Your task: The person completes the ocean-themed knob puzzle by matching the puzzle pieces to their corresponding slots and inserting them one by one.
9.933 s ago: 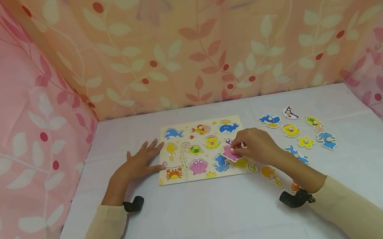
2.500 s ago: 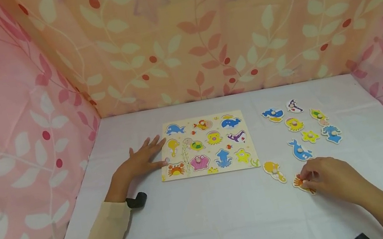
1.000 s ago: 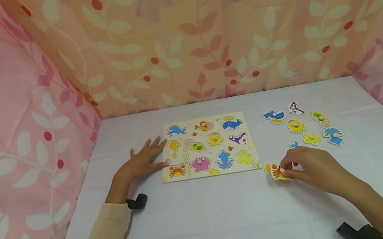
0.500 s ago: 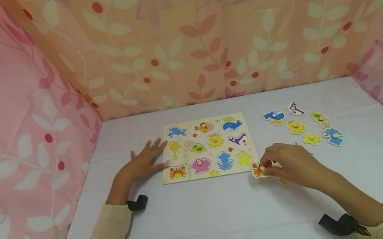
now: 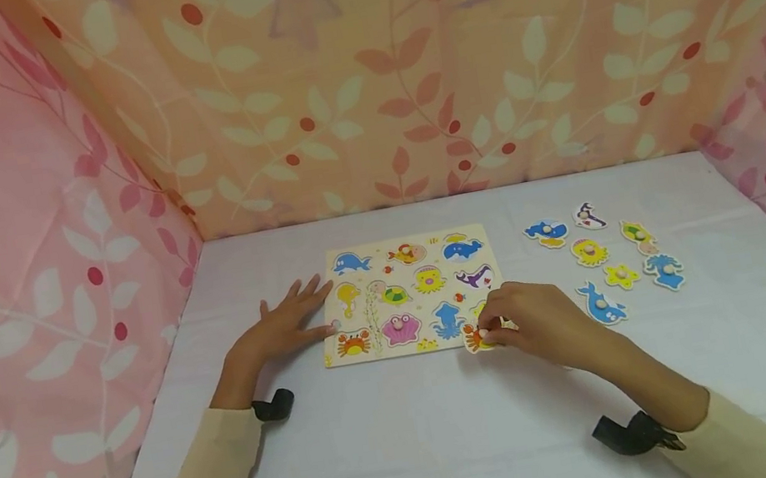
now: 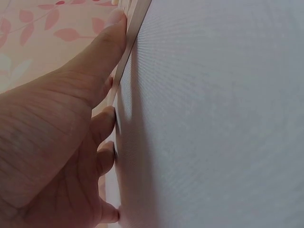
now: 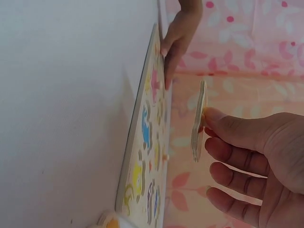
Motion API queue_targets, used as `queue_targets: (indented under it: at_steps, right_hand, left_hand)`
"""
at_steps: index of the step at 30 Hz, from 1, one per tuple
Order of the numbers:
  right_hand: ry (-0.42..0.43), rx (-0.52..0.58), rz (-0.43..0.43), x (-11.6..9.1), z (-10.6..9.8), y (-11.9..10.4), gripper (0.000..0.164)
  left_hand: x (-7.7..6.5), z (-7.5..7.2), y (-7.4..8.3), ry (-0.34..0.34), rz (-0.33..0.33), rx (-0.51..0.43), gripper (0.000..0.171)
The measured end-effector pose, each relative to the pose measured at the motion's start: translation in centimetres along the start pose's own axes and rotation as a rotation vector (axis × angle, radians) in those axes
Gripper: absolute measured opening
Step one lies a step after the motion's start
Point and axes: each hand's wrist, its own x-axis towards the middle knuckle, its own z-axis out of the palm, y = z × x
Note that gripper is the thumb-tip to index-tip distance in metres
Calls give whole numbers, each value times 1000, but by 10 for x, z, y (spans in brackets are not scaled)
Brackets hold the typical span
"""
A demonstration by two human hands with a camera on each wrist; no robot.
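A pale puzzle board (image 5: 401,347) printed with sea animals lies on the white table. My left hand (image 5: 281,324) rests at its left edge with fingers spread; in the left wrist view the thumb (image 6: 107,45) touches the board's edge. By its knob, my right hand (image 5: 537,323) pinches an orange crab puzzle piece (image 5: 474,338) above the board's lower right corner. The right wrist view shows that crab piece (image 7: 198,123) edge-on, apart from the board. A pink shell piece (image 5: 400,327) and a fish piece (image 5: 407,254) with knobs sit in their recesses. The crab recess (image 5: 353,344) is at lower left.
Several loose knobbed pieces lie right of the board, among them a blue dolphin (image 5: 601,304), a yellow star (image 5: 621,277), a blue squid (image 5: 664,272) and an octopus (image 5: 589,252). Patterned cloth (image 5: 358,91) walls stand behind and at both sides.
The shell piece went from my right hand into the board. That hand then picked up the crab piece at lower right and carried it left to the board. The left hand stays put.
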Motion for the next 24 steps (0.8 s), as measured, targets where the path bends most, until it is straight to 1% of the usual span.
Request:
queue_targets:
  at_steps: [4, 11, 15, 24]
  right_hand:
    - [6, -11, -35, 10, 6, -5, 17]
    - [-19, -7, -67, 26, 16, -17, 17]
    - [-24, -13, -101, 36, 21, -24, 17]
    - [-39, 19, -146, 55, 32, -38, 17]
  left_hand:
    - [0, 0, 0, 3, -3, 3, 90]
    - [-1, 0, 1, 2, -15, -2, 91]
    - [-1, 0, 0, 2, -18, -6, 91]
    - [0, 1, -2, 4, -6, -6, 91]
